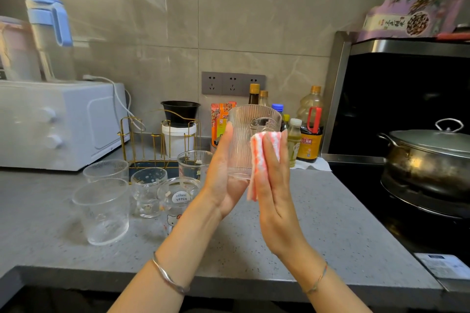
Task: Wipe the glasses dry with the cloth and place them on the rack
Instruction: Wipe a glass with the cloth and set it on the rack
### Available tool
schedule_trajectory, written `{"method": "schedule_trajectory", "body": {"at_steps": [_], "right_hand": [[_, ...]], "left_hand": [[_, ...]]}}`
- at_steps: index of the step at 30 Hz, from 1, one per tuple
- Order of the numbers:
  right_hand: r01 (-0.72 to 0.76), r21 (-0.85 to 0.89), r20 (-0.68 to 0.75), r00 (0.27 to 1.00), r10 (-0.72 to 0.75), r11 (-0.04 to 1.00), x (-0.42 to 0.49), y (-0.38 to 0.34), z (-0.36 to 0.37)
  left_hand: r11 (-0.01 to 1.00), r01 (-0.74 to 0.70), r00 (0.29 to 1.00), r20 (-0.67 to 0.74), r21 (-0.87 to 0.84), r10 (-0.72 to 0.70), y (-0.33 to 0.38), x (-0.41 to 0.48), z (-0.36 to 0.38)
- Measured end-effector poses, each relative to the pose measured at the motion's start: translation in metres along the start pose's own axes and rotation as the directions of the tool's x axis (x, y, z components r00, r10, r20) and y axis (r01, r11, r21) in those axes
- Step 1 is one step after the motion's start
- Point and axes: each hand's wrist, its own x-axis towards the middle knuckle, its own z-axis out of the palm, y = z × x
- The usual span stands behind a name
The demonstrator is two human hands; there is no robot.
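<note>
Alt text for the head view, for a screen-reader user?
Two hands hold a ribbed glass upright above a grey counter: the left hand flat against one side, the right hand pressing a pink-and-white cloth to the other. Five other glasses stand on the counter at left, by a gold wire rack.

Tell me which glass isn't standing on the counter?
The tall ribbed glass, lifted between the left hand and the right hand, which presses the pink striped cloth on it. All the other glasses stand on the counter.
</note>
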Motion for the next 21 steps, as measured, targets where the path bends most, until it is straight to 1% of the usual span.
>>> {"method": "schedule_trajectory", "body": {"at_steps": [5,8,11,13,15,17,21], "right_hand": [[0.063,-0.135,-0.002,0.998,-0.064,0.989,0.004,0.004,-0.001],[0.110,-0.197,0.002,0.994,-0.112,0.974,0.008,0.002,-0.001],[0.139,-0.262,0.023,0.990,-0.138,0.955,0.015,-0.001,-0.002],[0.117,-0.228,-0.005,0.993,-0.121,0.967,0.025,0.001,-0.007],[0.058,-0.141,-0.045,0.997,-0.065,0.988,0.036,0.001,-0.015],[0.016,-0.073,-0.033,0.999,-0.019,0.997,0.043,-0.001,-0.019],[-0.034,0.039,-0.006,0.999,0.035,0.999,0.034,-0.003,-0.014]], "left_hand": [[0.996,-0.021,1.000,-0.010,0.082,0.022,0.003,0.001,-0.002],[0.990,0.007,1.000,0.019,0.140,-0.010,0.004,-0.002,-0.001],[0.989,0.035,0.999,0.013,0.142,-0.038,0.001,-0.003,-0.004],[0.992,0.042,0.999,-0.006,0.119,-0.042,-0.004,-0.004,-0.007],[0.995,0.048,0.999,-0.004,0.083,-0.048,-0.009,-0.005,-0.008],[0.998,0.055,0.998,0.021,0.019,-0.055,-0.013,-0.006,-0.006],[0.995,0.039,0.999,0.009,-0.092,-0.038,-0.014,-0.003,-0.002]]}}
